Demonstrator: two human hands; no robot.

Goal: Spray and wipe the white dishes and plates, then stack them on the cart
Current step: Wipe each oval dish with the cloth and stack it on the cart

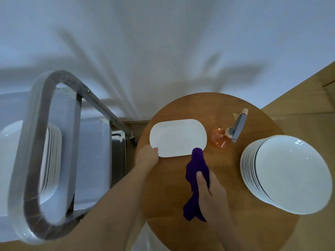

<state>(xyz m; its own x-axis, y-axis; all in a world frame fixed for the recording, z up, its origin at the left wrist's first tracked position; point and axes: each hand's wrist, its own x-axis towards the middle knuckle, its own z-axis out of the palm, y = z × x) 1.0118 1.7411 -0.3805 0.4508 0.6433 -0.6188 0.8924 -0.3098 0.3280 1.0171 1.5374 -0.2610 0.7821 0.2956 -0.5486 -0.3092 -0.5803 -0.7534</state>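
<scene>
Head view: cart (45,142) at 9 o'clock, its tub (94,160) holding a stack of white dishes on edge (52,160). Round wooden table (172,223): oblong white dish (178,137) near center, long axis 9-to-3 o'clock, lying flat. Left hand (146,157) pinches its 8 o'clock corner. Right hand (210,192) clamped on purple cloth (196,169), cloth tip touching the dish's 5 o'clock edge. Spray bottle (228,133) lies just beside the dish at 3 o'clock. Plate stack (290,173) at the table's 3 o'clock rim, overhanging. Bare wood at 6 o'clock.
</scene>
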